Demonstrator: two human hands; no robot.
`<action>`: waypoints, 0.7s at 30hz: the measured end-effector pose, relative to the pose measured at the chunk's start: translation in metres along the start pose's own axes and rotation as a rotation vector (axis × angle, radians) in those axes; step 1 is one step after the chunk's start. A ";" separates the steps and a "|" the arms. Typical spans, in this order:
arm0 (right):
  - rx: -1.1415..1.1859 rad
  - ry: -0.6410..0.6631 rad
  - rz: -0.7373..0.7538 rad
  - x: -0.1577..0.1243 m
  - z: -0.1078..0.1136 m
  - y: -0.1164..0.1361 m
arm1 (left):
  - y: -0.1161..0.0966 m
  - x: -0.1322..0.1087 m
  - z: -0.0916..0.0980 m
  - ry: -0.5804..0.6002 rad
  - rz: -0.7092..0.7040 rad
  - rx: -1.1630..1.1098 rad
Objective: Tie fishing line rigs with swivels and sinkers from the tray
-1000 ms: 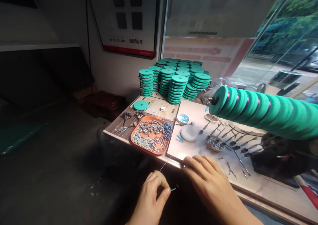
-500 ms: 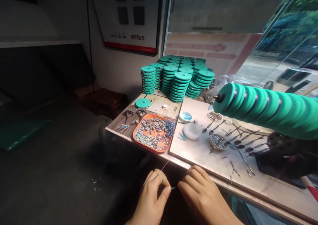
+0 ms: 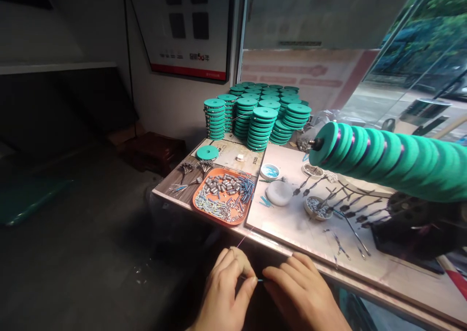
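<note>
Just in front of the table edge, my left hand is closed, its thumb and forefinger pinching a small thin blue tube. The tube bridges the narrow gap to my right hand, whose curled fingers meet its other end; their tips are partly hidden. A fine pink line runs from the top of my left hand up toward the table. Beyond the left hand sits an orange tray of metal cylinders, blue tubes and small fittings.
Stacks of green foam spools stand at the back. A row of green spools on a shaft juts in from the right above the board. Small dishes, a white round lump and several wire pieces lie on that board.
My hands have shifted slightly right and remain close together, with the blue piece still between their fingertips. The view has turned a little, so the table appears slightly farther left.
</note>
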State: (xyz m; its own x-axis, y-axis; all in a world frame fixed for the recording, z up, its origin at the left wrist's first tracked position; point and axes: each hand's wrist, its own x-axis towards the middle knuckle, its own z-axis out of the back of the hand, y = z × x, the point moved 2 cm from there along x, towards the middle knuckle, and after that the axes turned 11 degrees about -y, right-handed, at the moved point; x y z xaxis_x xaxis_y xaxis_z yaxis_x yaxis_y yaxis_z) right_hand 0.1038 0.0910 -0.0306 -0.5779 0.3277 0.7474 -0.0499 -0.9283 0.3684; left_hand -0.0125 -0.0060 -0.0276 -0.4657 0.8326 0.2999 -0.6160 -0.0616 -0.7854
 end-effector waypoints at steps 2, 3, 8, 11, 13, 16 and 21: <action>-0.005 -0.004 0.019 0.003 0.004 0.001 | -0.004 0.002 0.000 -0.006 -0.034 -0.006; -0.009 -0.007 0.034 0.005 0.005 0.001 | -0.006 0.004 0.001 -0.006 -0.052 -0.005; 0.003 -0.101 -0.001 0.005 0.009 0.001 | -0.018 0.016 0.003 0.016 -0.131 0.008; 0.012 -0.150 -0.016 0.005 0.013 0.001 | -0.026 0.025 0.006 0.047 -0.167 0.003; 0.006 -0.173 -0.007 0.009 0.018 0.001 | -0.031 0.032 0.006 0.072 -0.188 0.009; -0.006 -0.174 0.011 0.017 0.026 0.000 | -0.036 0.040 0.005 0.083 -0.209 0.035; 0.007 -0.108 -0.043 0.023 0.035 -0.009 | -0.036 0.049 -0.002 0.062 -0.190 0.028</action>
State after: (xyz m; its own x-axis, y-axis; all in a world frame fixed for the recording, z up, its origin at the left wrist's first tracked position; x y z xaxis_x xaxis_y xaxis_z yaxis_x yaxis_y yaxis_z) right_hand 0.1200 0.1131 0.0026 -0.4846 0.3845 0.7857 -0.0670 -0.9119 0.4049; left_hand -0.0119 0.0381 0.0138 -0.2998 0.8627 0.4073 -0.7073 0.0855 -0.7018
